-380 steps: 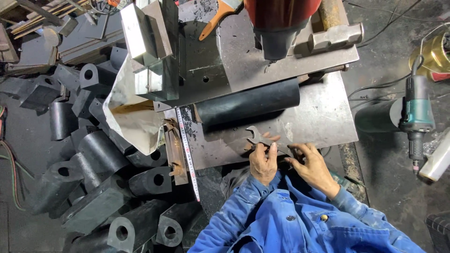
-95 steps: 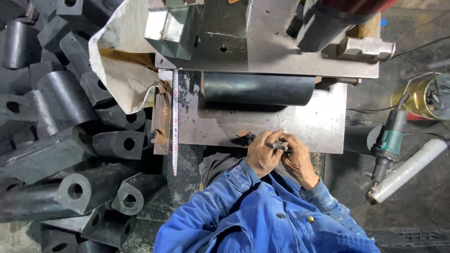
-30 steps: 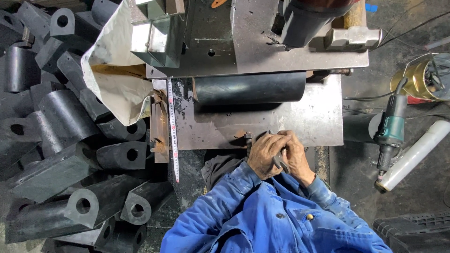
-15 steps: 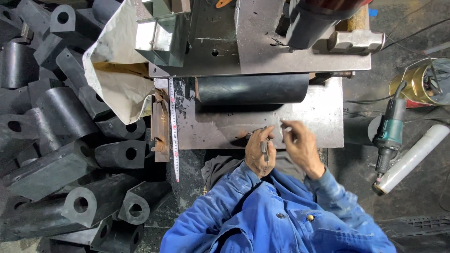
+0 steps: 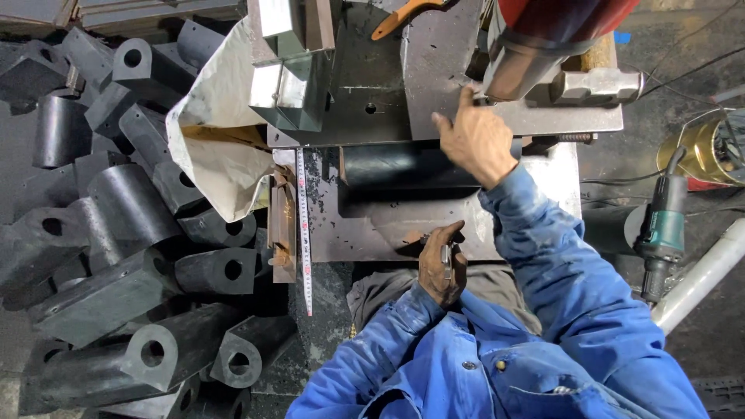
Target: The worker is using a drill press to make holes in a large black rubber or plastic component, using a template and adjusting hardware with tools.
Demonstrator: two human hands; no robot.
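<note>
Right hand [image 5: 475,138] is stretched far forward over the black cylinder [image 5: 411,164], fingers spread and unclenched, index tip touching the upper steel plate [image 5: 442,70] near the base of the red machine head [image 5: 543,31] — looks like steadying or feeling along the plate edge, not gripping anything. Left hand [image 5: 441,264] stays close to the body at the near edge of the lower steel plate [image 5: 365,225], curled around a small metal tool [image 5: 448,258]; only a sliver of it shows between the fingers, so I cannot tell what kind it is. Holding it low keeps it out of the way while the other arm reaches. Cylinder lies on its side across the lower plate, tucked against the step under the upper plate, which likely stops it rolling. Steel ruler [image 5: 303,233] runs along the plate's left edge, hanging off the near end — handy for measuring. White sack [image 5: 213,147] droops open at left, above a heap of black blocks with round holes [image 5: 124,256]. Angle grinder [image 5: 660,233] lies on the floor at right, well apart.
</note>
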